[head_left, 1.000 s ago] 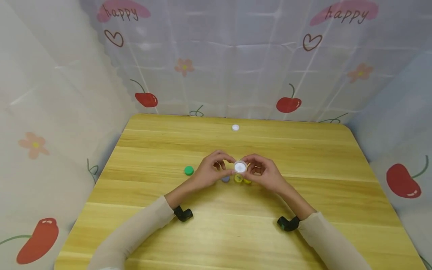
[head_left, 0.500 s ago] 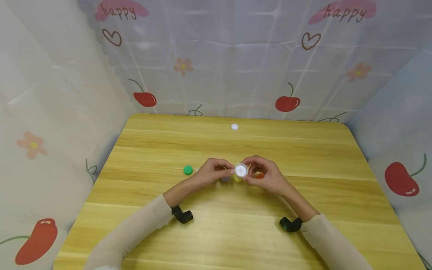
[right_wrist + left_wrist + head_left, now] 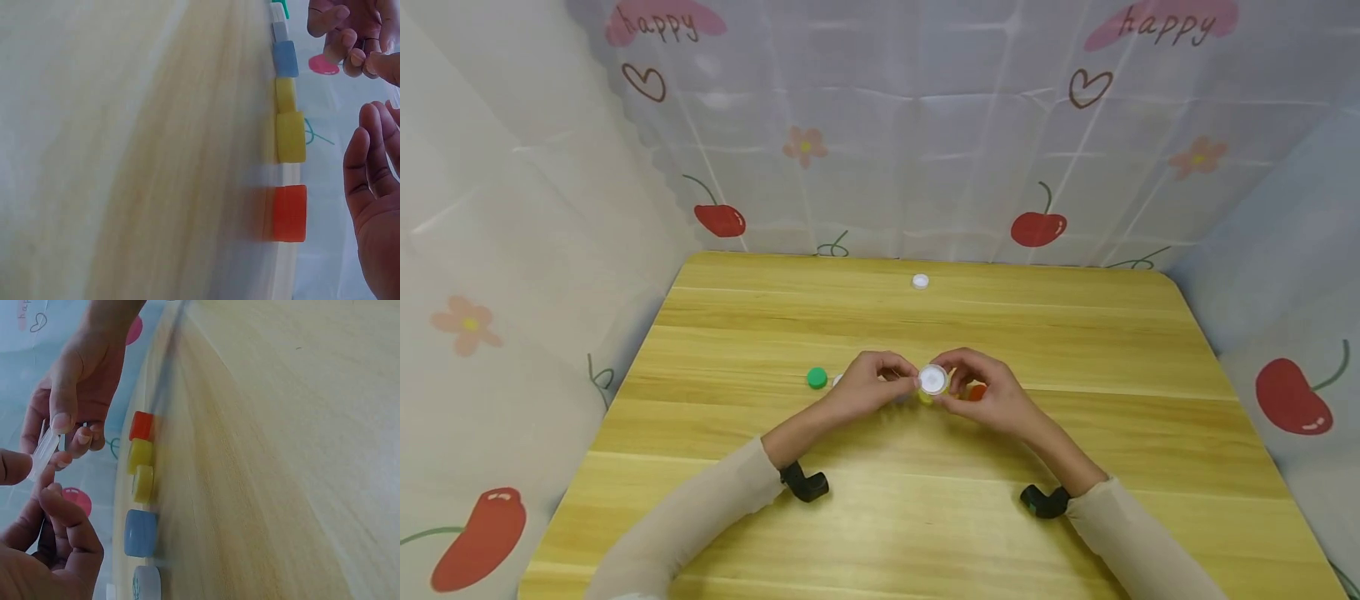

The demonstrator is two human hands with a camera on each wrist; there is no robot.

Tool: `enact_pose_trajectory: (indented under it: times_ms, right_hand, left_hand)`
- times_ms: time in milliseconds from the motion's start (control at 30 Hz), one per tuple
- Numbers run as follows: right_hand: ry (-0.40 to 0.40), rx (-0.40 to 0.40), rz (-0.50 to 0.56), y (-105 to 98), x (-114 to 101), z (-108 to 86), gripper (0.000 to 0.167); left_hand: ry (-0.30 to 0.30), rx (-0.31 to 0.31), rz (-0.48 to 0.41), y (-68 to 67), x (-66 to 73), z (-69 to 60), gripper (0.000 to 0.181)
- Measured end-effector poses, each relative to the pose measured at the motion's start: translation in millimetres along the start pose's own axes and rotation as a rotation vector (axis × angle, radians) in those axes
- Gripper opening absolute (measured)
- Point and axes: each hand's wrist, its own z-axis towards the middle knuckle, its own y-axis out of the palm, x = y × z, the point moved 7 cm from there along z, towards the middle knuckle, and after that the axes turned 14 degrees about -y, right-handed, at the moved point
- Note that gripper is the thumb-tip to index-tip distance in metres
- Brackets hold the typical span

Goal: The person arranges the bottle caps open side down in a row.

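Observation:
Between the two hands, above the table, is a round white cap-like piece with a clear rim (image 3: 932, 380). Its edge looks thin and translucent in the left wrist view. My left hand (image 3: 867, 387) pinches it at the left edge with thumb and fingertips. From the other side, my right hand (image 3: 992, 387) holds the rim between thumb and fingers. Below the hands stands a row of small caps: an orange-red cap (image 3: 142, 425), a yellow cap (image 3: 140, 456), a second yellow cap (image 3: 143, 484), a blue cap (image 3: 140, 533) and a white cap (image 3: 147, 583).
A green cap (image 3: 817, 378) lies left of the left hand. Far back on the wooden table (image 3: 925, 517) sits another white cap (image 3: 920, 282). Printed curtains (image 3: 887, 150) hang behind and at both sides. Each wrist wears a black camera mount.
The left fingers have come lower along the rim of the round piece. My right hand has shifted slightly, and the orange-red cap now shows through its fingers. The held piece stays nearly in place.

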Motion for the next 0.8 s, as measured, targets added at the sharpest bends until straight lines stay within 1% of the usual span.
enact_pose_trajectory:
  times_ms: [100, 167, 200, 233, 267, 333, 400, 467, 533, 633, 733, 800]
  right_hand:
    - [0.045, -0.009, 0.030, 1, 0, -1.7, 0.047]
    - [0.111, -0.017, 0.106, 3, 2, -3.3, 0.035]
    - [0.151, -0.024, 0.161, 4, 3, -3.9, 0.029]
    - [0.194, -0.034, 0.234, 7, 5, -4.6, 0.026]
    - [0.239, -0.046, 0.303, 9, 6, -5.3, 0.029]
    - [0.319, -0.075, 0.441, 15, 8, -6.5, 0.041]
    - [0.362, -0.102, 0.560, 20, 9, -6.6, 0.048]
    - [0.368, -0.125, 0.651, 24, 9, -6.5, 0.046]
    - [0.353, -0.144, 0.727, 27, 7, -5.8, 0.042]
    - [0.323, -0.186, 0.801, 32, 5, -5.0, 0.038]
    - [0.311, -0.219, 0.840, 36, 2, -5.0, 0.037]
    - [0.307, -0.230, 0.867, 38, 0, -5.4, 0.037]
  left_hand:
    - [0.037, 0.071, 0.053, -4.9, 2.0, -3.7, 0.014]
    - [0.063, 0.120, 0.081, -8.3, 3.6, -7.2, 0.011]
    - [0.081, 0.149, 0.104, -10.2, 4.4, -9.1, 0.009]
    - [0.102, 0.174, 0.124, -11.8, 5.5, -11.2, 0.007]
    - [0.124, 0.196, 0.147, -13.0, 6.8, -13.2, 0.006]
    - [0.175, 0.226, 0.188, -14.5, 10.3, -18.2, 0.006]
    - [0.237, 0.244, 0.229, -14.5, 13.7, -23.2, 0.007]
    - [0.307, 0.254, 0.272, -12.6, 17.6, -28.5, 0.008]
    - [0.386, 0.270, 0.319, -9.4, 22.4, -34.3, 0.009]
    - [0.503, 0.311, 0.399, -3.8, 29.1, -42.2, 0.010]
    - [0.583, 0.339, 0.451, 0.7, 34.0, -48.4, 0.011]
    - [0.611, 0.344, 0.470, 2.4, 35.8, -50.9, 0.012]
